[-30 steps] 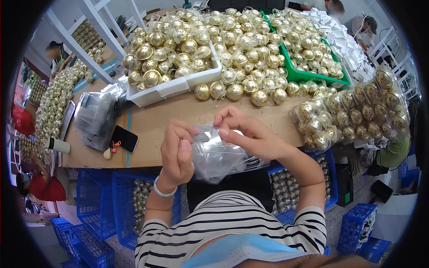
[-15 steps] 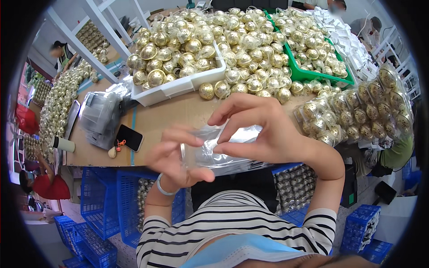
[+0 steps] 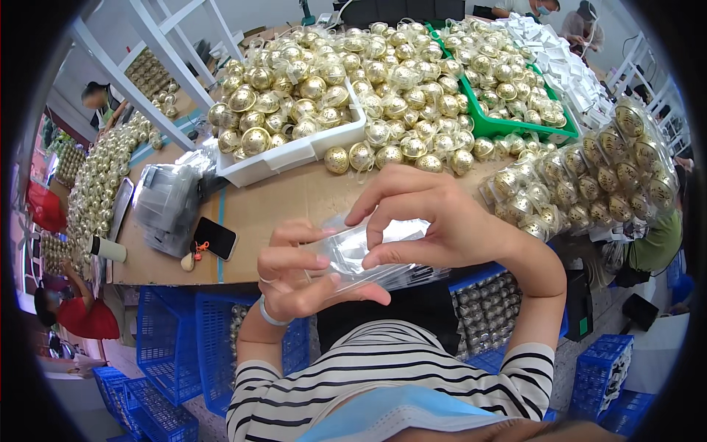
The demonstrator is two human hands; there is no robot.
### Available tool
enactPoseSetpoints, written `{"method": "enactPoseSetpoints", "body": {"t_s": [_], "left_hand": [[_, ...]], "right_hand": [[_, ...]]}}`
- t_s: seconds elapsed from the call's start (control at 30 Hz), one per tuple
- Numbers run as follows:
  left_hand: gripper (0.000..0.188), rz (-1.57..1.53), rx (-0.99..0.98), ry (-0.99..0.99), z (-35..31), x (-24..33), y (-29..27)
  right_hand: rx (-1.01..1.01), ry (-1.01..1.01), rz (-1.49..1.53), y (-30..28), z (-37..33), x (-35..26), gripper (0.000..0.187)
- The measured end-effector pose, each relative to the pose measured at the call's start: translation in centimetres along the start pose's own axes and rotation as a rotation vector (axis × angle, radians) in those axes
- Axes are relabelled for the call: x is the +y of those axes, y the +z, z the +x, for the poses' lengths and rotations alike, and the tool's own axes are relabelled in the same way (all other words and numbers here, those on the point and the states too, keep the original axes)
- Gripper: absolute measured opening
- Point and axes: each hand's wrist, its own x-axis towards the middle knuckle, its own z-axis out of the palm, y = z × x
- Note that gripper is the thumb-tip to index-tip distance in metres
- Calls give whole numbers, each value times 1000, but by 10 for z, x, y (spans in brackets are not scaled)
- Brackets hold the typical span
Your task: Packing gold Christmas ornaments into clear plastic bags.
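At the table's near edge, a shiny clear plastic piece (image 3: 342, 253), thin-walled like a box or sleeve, sits between my hands. My left hand (image 3: 298, 283) grips its left end, fingers curled around it and thumb underneath. My right hand (image 3: 442, 221) is closed in a pinch, thumb and index finger together at the plastic's upper right part; the exact contact is hard to see. Below the right hand lies a stack of flat clear plastic pieces (image 3: 412, 275), partly hidden by it.
Gold perforated balls fill a white tray (image 3: 294, 156) and a green crate (image 3: 524, 130). Packed balls (image 3: 589, 177) stand at right. Clear packaging (image 3: 163, 202) and a phone (image 3: 215, 238) lie left. Blue crates (image 3: 168, 342) stand below. Other people (image 3: 81, 309) are around.
My left hand has steadied from a blur, and its fingers now close around the plastic's left end. My right hand has shifted slightly, still pinching. The view has tilted a little.
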Motion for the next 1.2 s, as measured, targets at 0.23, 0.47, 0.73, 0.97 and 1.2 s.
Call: {"method": "enactPoseSetpoints", "body": {"t_s": [0.23, 0.47, 0.73, 0.97, 1.2], "left_hand": [[59, 347, 25, 351, 2, -13, -2], [24, 208, -109, 510, 19, -20, -12], [6, 274, -74, 826, 18, -43, 6], [48, 379, -127, 764, 15, -40, -1], [68, 39, -49, 380, -6, -27, 2]], "right_hand": [[78, 18, -26, 3, -6, -8, 11], [198, 354, 319, 14, -18, -5, 3], [160, 416, 259, 17, -15, 7, 4], [266, 335, 244, 23, -16, 27, 29], [-102, -40, -69, 17, -24, 31, 50]]}}
